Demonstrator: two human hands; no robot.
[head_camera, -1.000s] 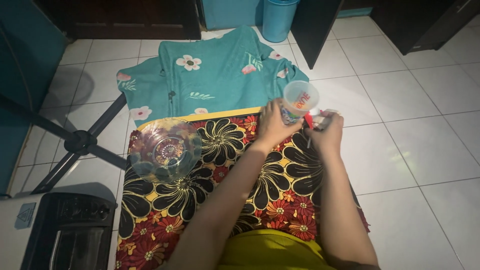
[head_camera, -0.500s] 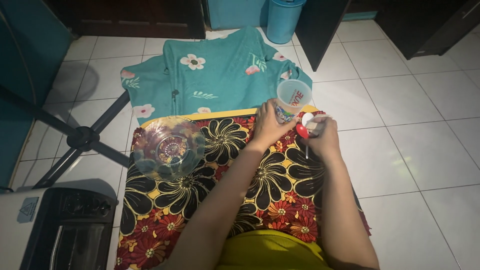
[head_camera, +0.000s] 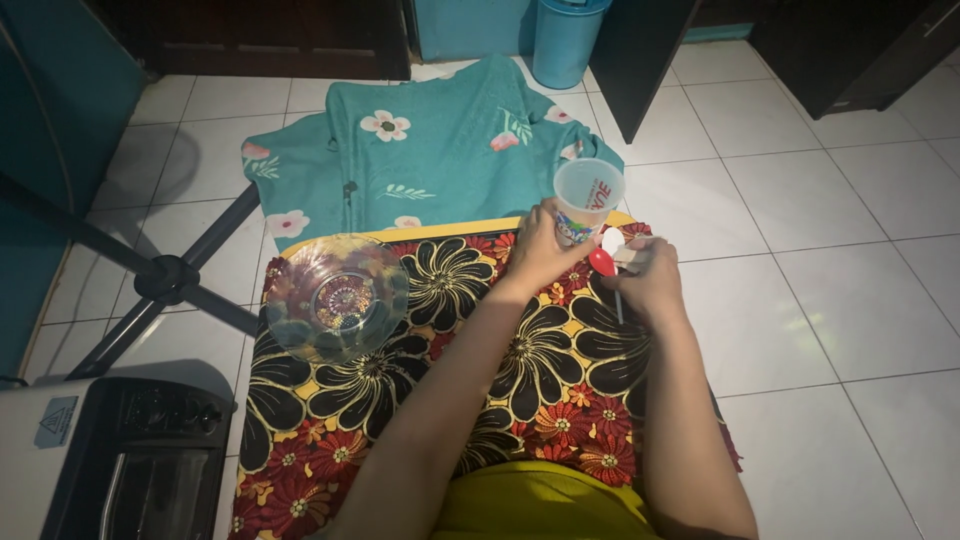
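Left hand (head_camera: 540, 250) wraps the thin, light, probably crushable plastic cup (head_camera: 588, 198) low at its base; right hand (head_camera: 650, 275), at its 4 o'clock, pinches a red-and-white spoon (head_camera: 606, 258).

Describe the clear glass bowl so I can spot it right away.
Find the floral cloth with big black flowers spread on the white tile floor. The glass bowl sits on its far left corner, apart from both hands. It is see-through, wide and round, unlike the slim plastic cup.

Glass bowl (head_camera: 338, 297) on mat (head_camera: 400, 400), near its left edge. Cup (head_camera: 586, 199) at mat's far right corner, spoon (head_camera: 607, 268) just beside. Cloth (head_camera: 430, 150) beyond mat's far edge. Oven (head_camera: 110, 460) left of near-left corner.
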